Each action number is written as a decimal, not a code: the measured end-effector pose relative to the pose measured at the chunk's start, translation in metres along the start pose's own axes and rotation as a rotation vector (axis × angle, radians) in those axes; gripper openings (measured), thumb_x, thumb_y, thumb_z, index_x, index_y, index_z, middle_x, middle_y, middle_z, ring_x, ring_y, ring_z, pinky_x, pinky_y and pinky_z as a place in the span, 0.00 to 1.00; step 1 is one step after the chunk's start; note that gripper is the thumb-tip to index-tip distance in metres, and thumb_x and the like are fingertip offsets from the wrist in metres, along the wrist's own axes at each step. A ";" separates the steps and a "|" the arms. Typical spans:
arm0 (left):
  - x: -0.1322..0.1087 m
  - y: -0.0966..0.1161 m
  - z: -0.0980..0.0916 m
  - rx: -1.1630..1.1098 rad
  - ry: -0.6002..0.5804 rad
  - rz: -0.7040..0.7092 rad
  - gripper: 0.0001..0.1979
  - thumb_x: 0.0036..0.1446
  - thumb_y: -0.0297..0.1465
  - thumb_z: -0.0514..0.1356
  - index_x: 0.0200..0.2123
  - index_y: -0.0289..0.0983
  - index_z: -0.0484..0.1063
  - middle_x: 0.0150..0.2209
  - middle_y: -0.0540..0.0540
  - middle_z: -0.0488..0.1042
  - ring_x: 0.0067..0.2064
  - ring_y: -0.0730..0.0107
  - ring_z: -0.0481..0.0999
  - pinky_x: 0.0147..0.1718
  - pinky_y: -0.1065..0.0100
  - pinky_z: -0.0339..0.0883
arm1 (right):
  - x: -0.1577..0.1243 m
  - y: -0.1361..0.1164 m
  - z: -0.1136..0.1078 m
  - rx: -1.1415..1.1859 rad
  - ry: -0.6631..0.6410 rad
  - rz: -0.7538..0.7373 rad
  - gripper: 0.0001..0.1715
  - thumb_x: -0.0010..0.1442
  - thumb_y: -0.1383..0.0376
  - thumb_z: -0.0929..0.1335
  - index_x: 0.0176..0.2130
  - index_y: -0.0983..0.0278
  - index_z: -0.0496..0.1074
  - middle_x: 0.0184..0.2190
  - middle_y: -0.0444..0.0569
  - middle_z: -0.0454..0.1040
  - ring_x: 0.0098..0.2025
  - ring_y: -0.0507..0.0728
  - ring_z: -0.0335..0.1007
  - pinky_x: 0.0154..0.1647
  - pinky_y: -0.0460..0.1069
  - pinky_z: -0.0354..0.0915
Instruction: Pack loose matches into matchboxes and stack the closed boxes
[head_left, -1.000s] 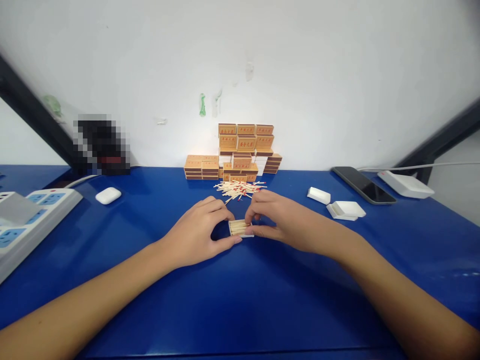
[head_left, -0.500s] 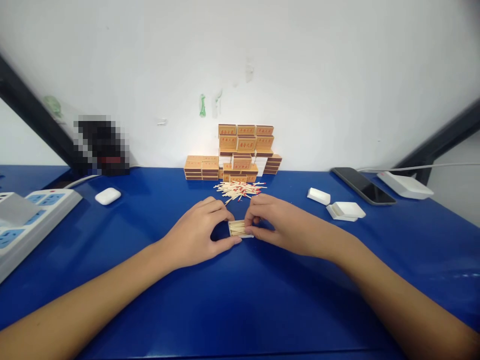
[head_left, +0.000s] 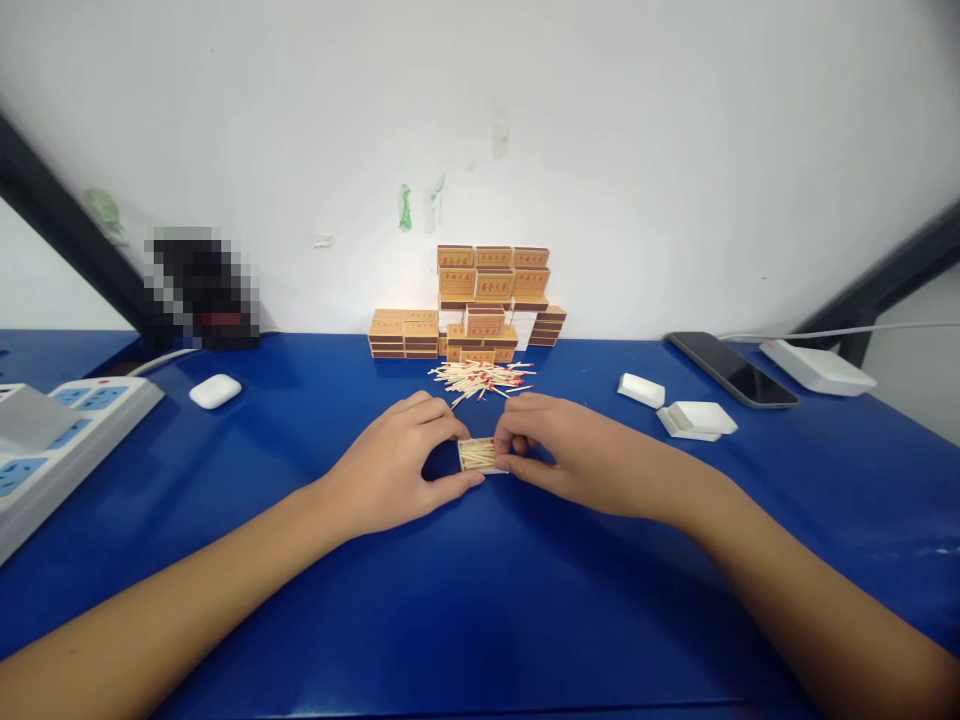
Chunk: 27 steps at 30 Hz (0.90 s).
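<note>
On the blue table, my left hand (head_left: 401, 460) holds the left end of a small white matchbox tray (head_left: 491, 472) between thumb and forefinger. Pale matches (head_left: 476, 455) lie lengthwise in it, with a red head showing near the right end. My right hand (head_left: 551, 445) has its fingertips pinched together at that right end, on the matches; the tips partly hide what is there. Just behind the tray spreads a loose pile of red-tipped matches (head_left: 480, 378).
Stacked yellow matchboxes (head_left: 493, 287) stand against the wall behind the pile, more boxes (head_left: 403, 335) to their left. At right lie white trays (head_left: 697, 418), a phone (head_left: 731, 368) and a white cabled box (head_left: 817, 367). At left are an earbud case (head_left: 215, 391) and a power strip (head_left: 90, 420).
My right fingertips have shifted slightly right along the tray, uncovering more of the matches and a red head. My left hand keeps its place. The view has moved a little.
</note>
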<state>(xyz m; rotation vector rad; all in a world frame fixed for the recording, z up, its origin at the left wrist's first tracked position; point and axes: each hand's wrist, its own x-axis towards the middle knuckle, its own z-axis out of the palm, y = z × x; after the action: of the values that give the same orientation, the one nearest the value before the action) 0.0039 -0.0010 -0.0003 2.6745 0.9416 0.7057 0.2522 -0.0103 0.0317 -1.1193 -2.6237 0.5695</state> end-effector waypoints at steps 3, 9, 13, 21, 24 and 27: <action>0.000 0.000 -0.001 0.012 -0.002 0.001 0.14 0.64 0.42 0.67 0.45 0.38 0.77 0.43 0.43 0.78 0.46 0.56 0.74 0.49 0.54 0.71 | 0.000 -0.001 0.001 0.001 -0.001 0.003 0.06 0.70 0.67 0.67 0.38 0.62 0.72 0.37 0.47 0.74 0.39 0.56 0.68 0.41 0.51 0.62; 0.001 0.000 -0.001 -0.001 -0.008 -0.014 0.13 0.63 0.40 0.68 0.44 0.37 0.76 0.43 0.44 0.78 0.46 0.57 0.74 0.48 0.54 0.71 | 0.002 -0.003 0.001 0.022 -0.014 0.030 0.06 0.70 0.67 0.66 0.38 0.62 0.73 0.37 0.46 0.74 0.38 0.55 0.67 0.40 0.50 0.61; 0.001 0.000 -0.001 -0.001 -0.006 -0.008 0.13 0.63 0.40 0.68 0.45 0.38 0.76 0.43 0.44 0.78 0.46 0.57 0.74 0.49 0.55 0.71 | -0.001 0.000 -0.004 0.019 -0.024 0.026 0.08 0.70 0.65 0.66 0.38 0.61 0.75 0.34 0.46 0.73 0.35 0.55 0.66 0.38 0.50 0.60; 0.000 0.000 -0.001 -0.012 -0.008 -0.012 0.13 0.63 0.40 0.68 0.45 0.38 0.77 0.42 0.43 0.78 0.46 0.56 0.74 0.48 0.54 0.71 | -0.005 0.003 -0.005 0.013 -0.024 0.034 0.07 0.67 0.65 0.68 0.42 0.60 0.78 0.36 0.47 0.75 0.37 0.56 0.68 0.38 0.51 0.62; 0.000 0.000 0.000 -0.009 -0.009 -0.017 0.13 0.63 0.40 0.68 0.45 0.39 0.77 0.43 0.43 0.78 0.46 0.56 0.74 0.48 0.54 0.72 | -0.005 0.003 -0.007 0.008 -0.018 0.022 0.08 0.67 0.65 0.68 0.42 0.60 0.78 0.36 0.47 0.75 0.36 0.56 0.68 0.38 0.51 0.62; 0.001 0.000 0.000 -0.006 -0.009 -0.007 0.13 0.63 0.41 0.68 0.46 0.39 0.77 0.44 0.43 0.78 0.47 0.56 0.74 0.49 0.54 0.71 | -0.003 0.000 -0.008 0.002 0.026 0.016 0.08 0.68 0.66 0.68 0.40 0.60 0.78 0.34 0.46 0.75 0.35 0.55 0.68 0.37 0.51 0.62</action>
<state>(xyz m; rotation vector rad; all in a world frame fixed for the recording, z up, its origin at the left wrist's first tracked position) 0.0045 -0.0009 0.0000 2.6659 0.9454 0.6933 0.2576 -0.0104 0.0382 -1.1401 -2.5939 0.5563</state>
